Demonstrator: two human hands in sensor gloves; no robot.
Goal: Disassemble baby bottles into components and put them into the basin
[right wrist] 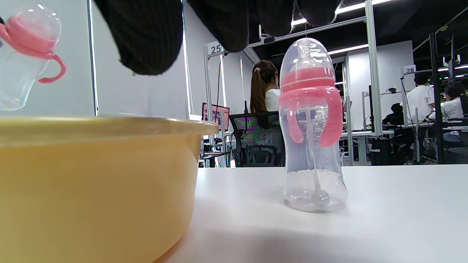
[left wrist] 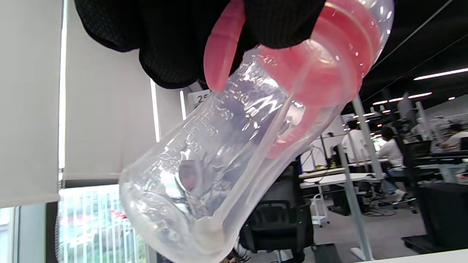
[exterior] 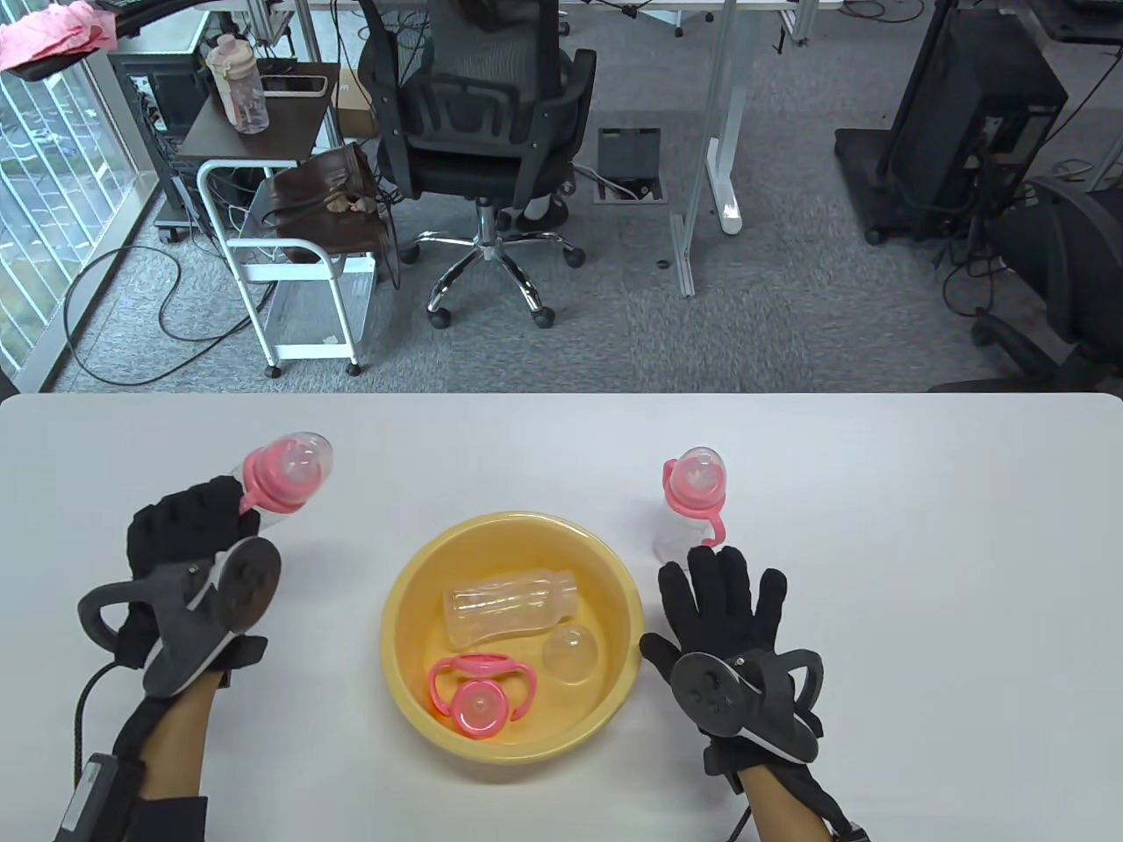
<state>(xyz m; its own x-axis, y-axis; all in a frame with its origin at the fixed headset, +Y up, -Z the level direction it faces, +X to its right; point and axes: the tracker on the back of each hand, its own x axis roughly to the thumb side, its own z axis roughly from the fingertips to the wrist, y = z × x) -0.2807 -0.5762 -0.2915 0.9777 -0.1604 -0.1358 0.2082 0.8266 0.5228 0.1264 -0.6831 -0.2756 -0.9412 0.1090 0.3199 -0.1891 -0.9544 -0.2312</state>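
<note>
My left hand (exterior: 189,535) grips a clear baby bottle (exterior: 285,478) with a pink collar, handles and clear cap, lifted off the table left of the yellow basin (exterior: 412,579). The left wrist view shows this bottle (left wrist: 226,160) tilted under my fingers (left wrist: 164,40), a straw inside. A second whole bottle (exterior: 691,504) stands upright right of the basin, also shown in the right wrist view (right wrist: 312,128). My right hand (exterior: 724,605) lies flat and open on the table just in front of it, holding nothing. In the basin lie a clear bottle body (exterior: 509,605), a pink handled collar (exterior: 481,693) and a clear cap (exterior: 570,653).
The white table's far edge (exterior: 561,396) runs behind the bottles. Beyond it are an office chair (exterior: 482,132), a white cart (exterior: 289,281) and a person seated at a desk. The basin's wall (right wrist: 91,190) fills the left of the right wrist view.
</note>
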